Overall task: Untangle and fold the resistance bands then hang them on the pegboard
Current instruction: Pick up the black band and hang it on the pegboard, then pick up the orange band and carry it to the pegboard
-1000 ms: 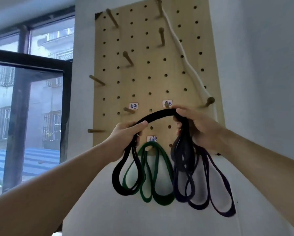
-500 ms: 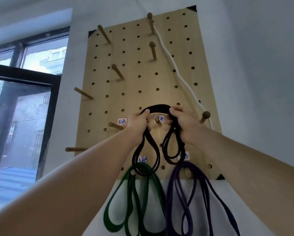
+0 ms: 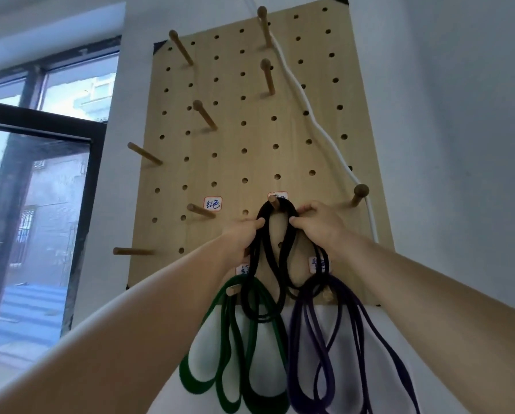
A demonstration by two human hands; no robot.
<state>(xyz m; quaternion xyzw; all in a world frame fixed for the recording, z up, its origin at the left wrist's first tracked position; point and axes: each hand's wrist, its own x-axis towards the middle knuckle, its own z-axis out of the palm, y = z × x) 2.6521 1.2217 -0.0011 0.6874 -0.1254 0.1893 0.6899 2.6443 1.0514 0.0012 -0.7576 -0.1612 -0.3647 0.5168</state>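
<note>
A wooden pegboard [image 3: 250,138] hangs on the white wall. The folded black band [image 3: 268,258] loops over a labelled peg [image 3: 273,201] in the board's lower middle. My left hand [image 3: 244,234] pinches the band's left strands just below the peg. My right hand [image 3: 315,225] grips its right strands. Below, a green band [image 3: 229,354] hangs from a lower peg [image 3: 231,290]. A purple band [image 3: 324,354] hangs from another peg [image 3: 327,295] beside it on the right.
Several bare pegs stick out of the board, among them one [image 3: 201,210] left of the black band and one [image 3: 358,194] to its right. A white cord [image 3: 315,124] runs down the board's right side. A dark-framed window [image 3: 41,174] fills the left.
Both hands have carried the black band up and onto the labelled peg and now sit close together under it. The camera has tilted upward.
</note>
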